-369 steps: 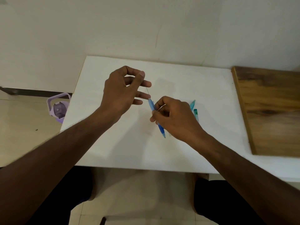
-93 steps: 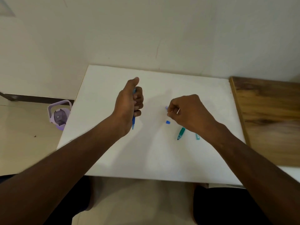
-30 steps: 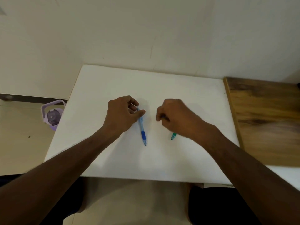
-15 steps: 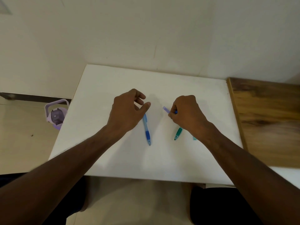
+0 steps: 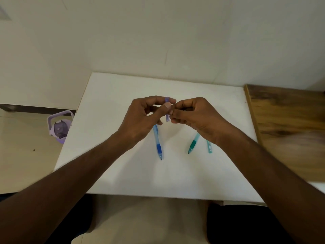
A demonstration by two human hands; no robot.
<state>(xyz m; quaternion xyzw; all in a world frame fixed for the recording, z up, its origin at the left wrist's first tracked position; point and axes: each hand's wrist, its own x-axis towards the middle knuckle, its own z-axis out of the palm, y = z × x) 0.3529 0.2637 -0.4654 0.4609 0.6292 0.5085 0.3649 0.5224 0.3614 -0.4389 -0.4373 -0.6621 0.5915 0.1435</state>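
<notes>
Thumb and forefinger of the left hand (image 5: 139, 120) pinch a small pale purple pen piece (image 5: 167, 118), held upright above the white table (image 5: 105, 155); the right hand (image 5: 198, 117) pinches its lower end. Below them lie a blue pen (image 5: 158, 143), a green pen (image 5: 192, 144) and a teal pen part (image 5: 209, 147), whose markings are too small to read.

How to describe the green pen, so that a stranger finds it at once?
Look at the white table, partly under the right hand. The green pen lies between the blue pen and a pale teal piece; only it has a dark green grip.
</notes>
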